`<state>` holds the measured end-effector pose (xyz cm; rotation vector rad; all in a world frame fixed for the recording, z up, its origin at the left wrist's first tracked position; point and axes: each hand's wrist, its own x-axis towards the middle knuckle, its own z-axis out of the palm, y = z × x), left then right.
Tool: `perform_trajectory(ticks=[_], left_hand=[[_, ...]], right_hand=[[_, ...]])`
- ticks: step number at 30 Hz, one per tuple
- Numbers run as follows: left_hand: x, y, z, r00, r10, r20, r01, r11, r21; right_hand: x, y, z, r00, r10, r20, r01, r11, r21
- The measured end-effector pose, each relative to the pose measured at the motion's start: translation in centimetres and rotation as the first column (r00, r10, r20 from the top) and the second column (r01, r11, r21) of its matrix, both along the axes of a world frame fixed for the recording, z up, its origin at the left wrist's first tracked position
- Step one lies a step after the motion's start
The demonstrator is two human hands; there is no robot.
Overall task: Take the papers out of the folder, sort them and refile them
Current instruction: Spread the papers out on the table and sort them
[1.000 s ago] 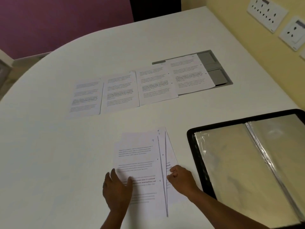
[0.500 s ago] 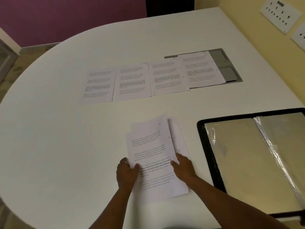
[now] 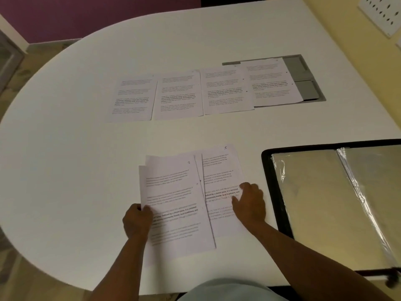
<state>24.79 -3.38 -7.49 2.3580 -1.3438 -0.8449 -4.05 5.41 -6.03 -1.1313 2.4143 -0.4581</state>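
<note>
A loose stack of printed papers lies on the white table in front of me. My left hand grips the stack's left edge, thumb on top. One sheet marked 5 sticks out to the right from under the stack. My right hand rests flat on that sheet with its fingers spread. Farther back, several sheets lie side by side in a row. The open black folder with clear plastic sleeves lies at the right.
A grey floor-box style hatch is set into the table under the row's right end. Wall sockets sit on the yellow wall at the top right. The table's curved edge runs along the left.
The sheet marked 5 has slid out to the right from under the stack, with my right hand on it. My left hand moved to the stack's left edge.
</note>
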Motion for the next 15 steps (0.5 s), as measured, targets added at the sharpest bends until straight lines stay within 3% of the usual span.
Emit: perform_trajectory(ticks=[2, 5, 7, 10, 12, 15], left_hand=[[0.4, 0.2, 0.1, 1.000, 0.016, 0.018, -0.017, 1.000, 0.013], [-0.4, 0.6, 0.3, 0.991, 0.020, 0.131, -0.019, 1.000, -0.003], [-1.8, 1.1, 0.2, 0.956, -0.143, 0.254, 0.167, 0.983, -0.075], [-4.5, 1.9, -0.2, 0.847, -0.449, 0.286, 0.504, 0.849, -0.161], [-6.6, 2.7, -0.4, 0.721, -0.635, 0.277, 0.689, 0.699, -0.189], [-9.6, 3.9, -0.4, 0.569, -0.788, 0.236, 0.819, 0.516, -0.251]], right_hand=[[-0.9, 0.4, 0.2, 0.995, -0.014, -0.096, 0.023, 0.995, 0.098], [-1.6, 0.8, 0.1, 0.995, 0.000, -0.099, 0.020, 0.981, 0.195], [-1.6, 0.9, -0.2, 0.994, 0.036, -0.101, -0.015, 0.979, 0.201], [-1.4, 1.2, -0.5, 0.994, 0.046, -0.100, -0.031, 0.989, 0.147], [-1.2, 1.4, -0.5, 0.992, 0.061, -0.113, -0.046, 0.991, 0.127], [-1.0, 1.5, -0.7, 0.990, 0.077, -0.118, -0.071, 0.996, 0.055]])
